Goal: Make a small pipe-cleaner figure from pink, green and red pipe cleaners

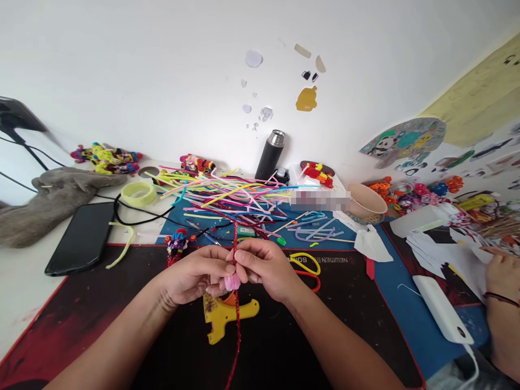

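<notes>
My left hand is closed, its thumb and fingertips at a small pink fuzzy pipe-cleaner piece. Against it, my right hand pinches a long red glittery pipe cleaner, which passes upright by the pink piece and hangs toward me. The fingers hide where the two meet. Below my hands a yellow glue gun lies on the dark mat. Scissors with yellow and red handles rest partly behind my right hand. A small pipe-cleaner figure is beyond my left wrist.
Loose coloured pipe cleaners pile up at the back, near a black thermos. A phone and a yellow-green roll sit left. On the right are a bowl, a white corded device and another person's hand.
</notes>
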`<state>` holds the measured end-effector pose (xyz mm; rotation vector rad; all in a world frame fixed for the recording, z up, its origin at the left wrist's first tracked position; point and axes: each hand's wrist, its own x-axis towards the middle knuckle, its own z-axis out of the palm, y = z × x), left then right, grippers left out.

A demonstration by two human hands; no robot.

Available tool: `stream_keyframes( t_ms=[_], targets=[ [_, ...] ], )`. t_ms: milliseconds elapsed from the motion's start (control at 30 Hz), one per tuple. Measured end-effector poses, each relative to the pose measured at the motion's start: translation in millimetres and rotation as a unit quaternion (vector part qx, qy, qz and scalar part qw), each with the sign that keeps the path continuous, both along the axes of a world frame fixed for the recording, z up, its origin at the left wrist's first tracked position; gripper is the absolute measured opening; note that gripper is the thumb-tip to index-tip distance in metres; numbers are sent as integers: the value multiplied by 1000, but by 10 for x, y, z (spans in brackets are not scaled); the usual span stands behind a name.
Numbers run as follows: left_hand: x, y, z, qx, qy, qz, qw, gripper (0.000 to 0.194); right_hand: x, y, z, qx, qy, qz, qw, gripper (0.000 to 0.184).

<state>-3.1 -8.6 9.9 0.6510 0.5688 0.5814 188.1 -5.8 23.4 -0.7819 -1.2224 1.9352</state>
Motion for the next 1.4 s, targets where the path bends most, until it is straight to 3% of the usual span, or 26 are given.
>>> stream_keyframes(
  t_ms=[267, 400, 500, 733, 933, 1167, 1400],
  targets=[
    [-80, 83, 37, 2, 71, 112, 991, 33, 39, 45, 28, -16, 31, -88, 995, 32],
    [-89, 154, 48, 45, 114, 247, 961, 43, 108, 30, 4, -3, 27, -106, 994, 30],
    [-54, 172, 8, 87, 141, 301, 939, 44, 144, -6, -55, 7, 0, -102, 995, 31],
    [-8, 145, -27, 134, 155, 315, 927, 44, 79, -77, -139, 24, -58, -89, 994, 40],
    [-16, 127, 6, 139, 150, 314, 927, 40, -7, -111, -142, 78, -129, -82, 985, 36],
    [-1, 109, 49, 145, 157, 308, 927, 38, -77, -120, -101, 85, -136, -72, 984, 34],
    [-1, 105, -1, 136, 157, 301, 931, 36, -66, -129, -97, 91, -160, -74, 980, 29]
  ],
)
